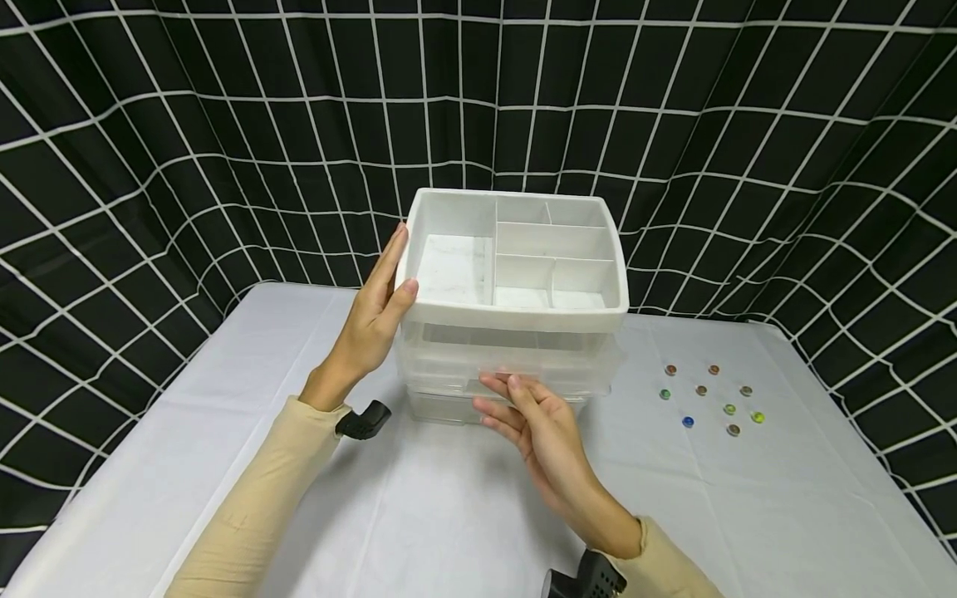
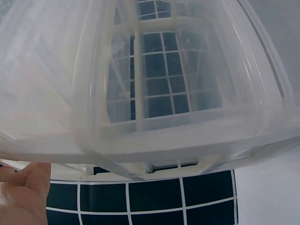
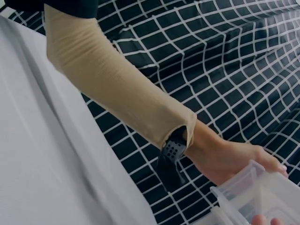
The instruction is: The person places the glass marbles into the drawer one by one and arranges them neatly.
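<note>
A white organizer (image 1: 561, 320) with a divided open top stands on the table, above translucent drawers. My left hand (image 1: 370, 320) rests against its left side, fingers straight along the wall and thumb at the front corner. In the left wrist view, part of that hand (image 2: 23, 194) shows beside the clear plastic. My right hand (image 1: 546, 432) is at the front of the upper drawer (image 1: 441, 370), thumb and index finger pinching its lip, the other fingers extended below. That drawer sticks out slightly. The lower drawer (image 1: 441, 407) sits beneath it. In the right wrist view, only fingertips (image 3: 267, 220) of the right hand show.
Several small round coloured pieces lie scattered at the right, among them a blue one (image 1: 688, 422) and a yellow-green one (image 1: 758, 417). White cloth covers the table (image 1: 299, 540). A black curtain with a white grid (image 1: 314, 133) surrounds the back and sides.
</note>
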Action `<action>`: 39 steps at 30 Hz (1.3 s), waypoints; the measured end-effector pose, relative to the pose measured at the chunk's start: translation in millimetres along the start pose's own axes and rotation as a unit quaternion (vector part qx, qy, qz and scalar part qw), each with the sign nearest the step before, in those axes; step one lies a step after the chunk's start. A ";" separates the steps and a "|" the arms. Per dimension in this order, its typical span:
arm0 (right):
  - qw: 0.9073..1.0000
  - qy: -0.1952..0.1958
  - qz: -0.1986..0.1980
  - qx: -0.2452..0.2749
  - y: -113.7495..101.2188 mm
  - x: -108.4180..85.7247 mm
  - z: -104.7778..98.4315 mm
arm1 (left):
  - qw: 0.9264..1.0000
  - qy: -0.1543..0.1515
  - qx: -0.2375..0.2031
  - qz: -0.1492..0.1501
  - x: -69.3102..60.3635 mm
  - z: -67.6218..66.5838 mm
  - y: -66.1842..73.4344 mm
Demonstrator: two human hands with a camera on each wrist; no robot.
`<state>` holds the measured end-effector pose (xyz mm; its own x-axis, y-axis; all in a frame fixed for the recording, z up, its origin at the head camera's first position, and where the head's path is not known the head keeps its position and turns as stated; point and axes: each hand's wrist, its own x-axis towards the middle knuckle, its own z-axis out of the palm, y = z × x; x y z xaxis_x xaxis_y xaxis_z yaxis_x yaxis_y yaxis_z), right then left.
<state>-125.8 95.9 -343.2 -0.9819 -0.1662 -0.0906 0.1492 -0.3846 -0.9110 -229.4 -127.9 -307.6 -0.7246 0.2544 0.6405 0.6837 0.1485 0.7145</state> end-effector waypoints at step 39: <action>0.999 -0.006 0.018 -0.026 5.3 -38.0 4.0 | 0.999 0.010 -0.005 0.033 -1.1 2.0 -5.1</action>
<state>-87.1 96.5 -343.0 -0.9744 -0.1904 -0.1195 0.1782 -0.3302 -0.9269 -231.9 -127.0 -312.5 -0.6793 0.2436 0.6923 0.7296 0.1231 0.6727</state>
